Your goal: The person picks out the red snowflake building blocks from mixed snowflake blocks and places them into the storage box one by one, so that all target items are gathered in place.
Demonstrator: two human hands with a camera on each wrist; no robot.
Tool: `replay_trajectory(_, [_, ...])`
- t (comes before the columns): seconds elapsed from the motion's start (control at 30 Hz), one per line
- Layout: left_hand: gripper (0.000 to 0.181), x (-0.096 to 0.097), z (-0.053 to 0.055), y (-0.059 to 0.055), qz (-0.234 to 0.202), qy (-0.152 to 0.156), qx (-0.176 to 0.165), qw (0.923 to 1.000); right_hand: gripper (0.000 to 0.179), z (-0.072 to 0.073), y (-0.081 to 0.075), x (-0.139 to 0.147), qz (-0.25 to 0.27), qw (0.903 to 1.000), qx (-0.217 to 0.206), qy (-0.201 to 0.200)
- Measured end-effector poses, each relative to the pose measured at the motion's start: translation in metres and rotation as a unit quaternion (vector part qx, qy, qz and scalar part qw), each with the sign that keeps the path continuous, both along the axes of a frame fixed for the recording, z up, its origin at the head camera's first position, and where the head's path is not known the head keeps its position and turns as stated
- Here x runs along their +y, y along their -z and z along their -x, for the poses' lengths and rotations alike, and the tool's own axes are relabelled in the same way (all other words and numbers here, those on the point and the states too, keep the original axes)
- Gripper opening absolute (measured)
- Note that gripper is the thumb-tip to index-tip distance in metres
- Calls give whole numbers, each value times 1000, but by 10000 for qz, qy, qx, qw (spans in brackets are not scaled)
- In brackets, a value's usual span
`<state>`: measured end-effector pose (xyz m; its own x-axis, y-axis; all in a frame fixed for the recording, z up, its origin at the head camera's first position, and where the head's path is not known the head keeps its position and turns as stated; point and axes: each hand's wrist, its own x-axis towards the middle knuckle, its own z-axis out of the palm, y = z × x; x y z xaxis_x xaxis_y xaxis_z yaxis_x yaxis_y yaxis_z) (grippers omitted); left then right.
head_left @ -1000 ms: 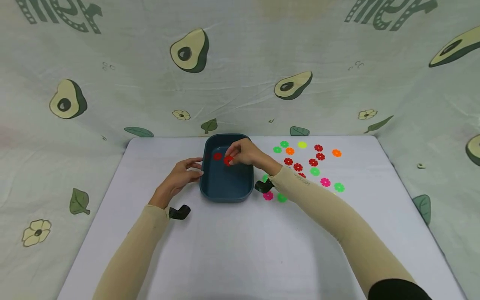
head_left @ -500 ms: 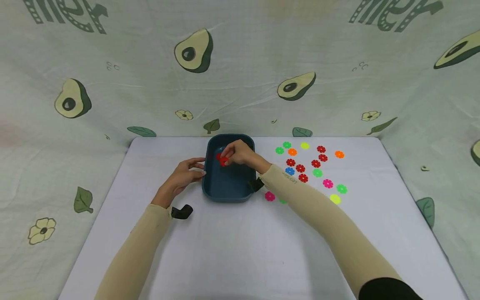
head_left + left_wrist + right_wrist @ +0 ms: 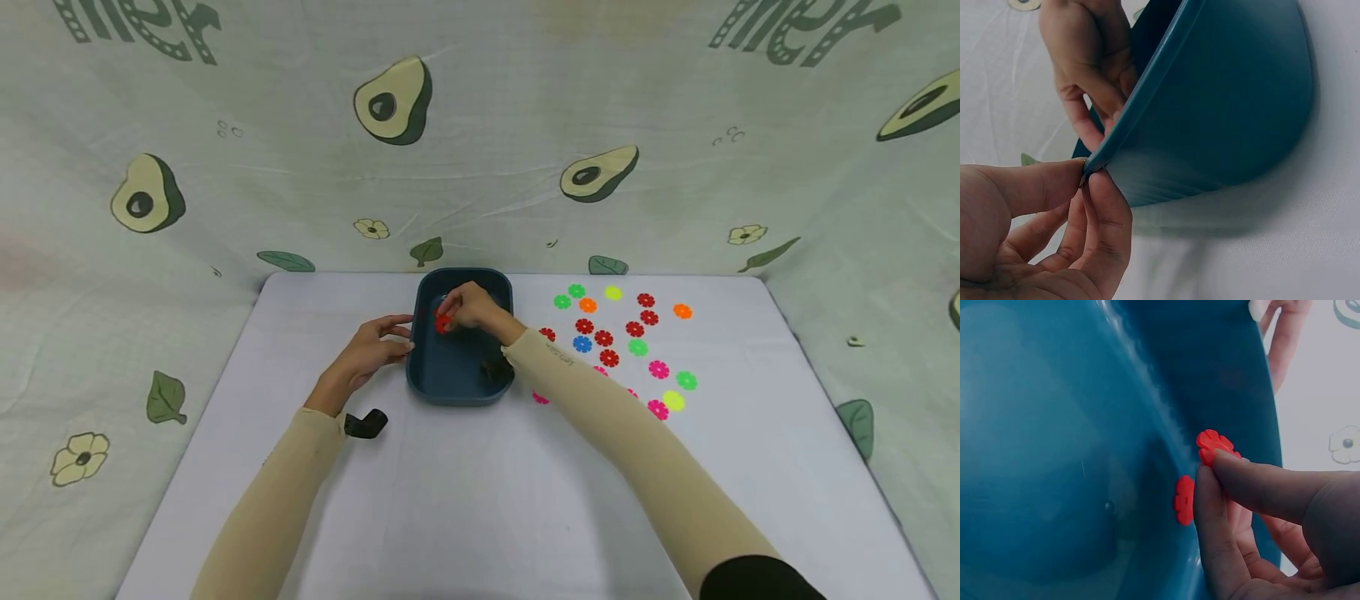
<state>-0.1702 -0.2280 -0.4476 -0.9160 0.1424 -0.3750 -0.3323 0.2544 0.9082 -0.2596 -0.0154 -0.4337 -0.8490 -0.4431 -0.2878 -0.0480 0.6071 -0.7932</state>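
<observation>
A dark blue plastic tray [image 3: 450, 371] with raised walls stands at the back of the white table. My left hand [image 3: 366, 350] pinches its left rim between thumb and forefinger, as the left wrist view shows on the tray rim [image 3: 1147, 94]. Inside the tray, my right hand [image 3: 476, 308] pinches a red flower-shaped disc [image 3: 1213, 442] between thumb and forefinger. Just below that disc, a second red flower-shaped disc [image 3: 1184, 500] lies in the tray against the foot of the wall, partly hidden by the fingers.
Right of the tray lie several loose flower-shaped discs: red [image 3: 603, 337], green [image 3: 637, 347], pink [image 3: 658, 369], orange [image 3: 682, 311], yellow [image 3: 673, 401] and one blue [image 3: 582, 344]. My right forearm [image 3: 600, 417] passes over some. A patterned cloth [image 3: 480, 167] hangs behind the table [image 3: 450, 500].
My right hand has moved left and slightly lower within the tray, carrying the red disc toward the one lying there. The left hand keeps its hold on the rim.
</observation>
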Motion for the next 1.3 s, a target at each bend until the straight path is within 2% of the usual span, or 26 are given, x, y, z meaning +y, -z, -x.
replay_trajectory(0.33, [62,1,2,0,-55,-9,-16,10000,27,3,8,-6,-246,9994,-191,118])
replay_trajectory(0.8, [62,1,2,1,-98,-71,-31,9999,26,4,19,-9,-202,9982,-549,107])
replay_trajectory(1.3, [61,0,0,1,-68,-128,-28,9999,30,4,22,-15,-297,9992,-150,239])
